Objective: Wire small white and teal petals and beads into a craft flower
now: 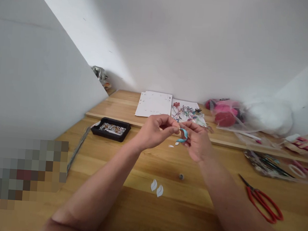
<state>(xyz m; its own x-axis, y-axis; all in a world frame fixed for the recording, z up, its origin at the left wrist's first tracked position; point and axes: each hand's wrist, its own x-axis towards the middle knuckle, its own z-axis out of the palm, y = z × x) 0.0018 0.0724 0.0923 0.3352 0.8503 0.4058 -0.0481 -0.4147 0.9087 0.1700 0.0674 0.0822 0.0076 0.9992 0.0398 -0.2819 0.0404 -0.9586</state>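
Both hands meet over the middle of the table around a small light-blue curved strip point(183, 136); its exact kind is unclear. My left hand point(155, 131) pinches at its upper end, where a tiny pale tip shows between thumb and forefinger. Fingers of my right hand point(198, 141) close on the strip's right side, partly hiding it. Just below the hands lie small white cut pieces point(177, 143). Nearer to me, two white leaf-shaped cutouts point(159, 190) rest on the wood. A small round grey object point(181, 176) sits between them and my right forearm.
Red-handled scissors point(265, 202) lie at the right. A black tray point(110, 129) of beads stands at the left. On the raised back ledge are white sheets point(154, 105), colourful flower-like wire pieces point(187, 112) and plastic bags point(267, 116). Another bag point(271, 166) holds tools.
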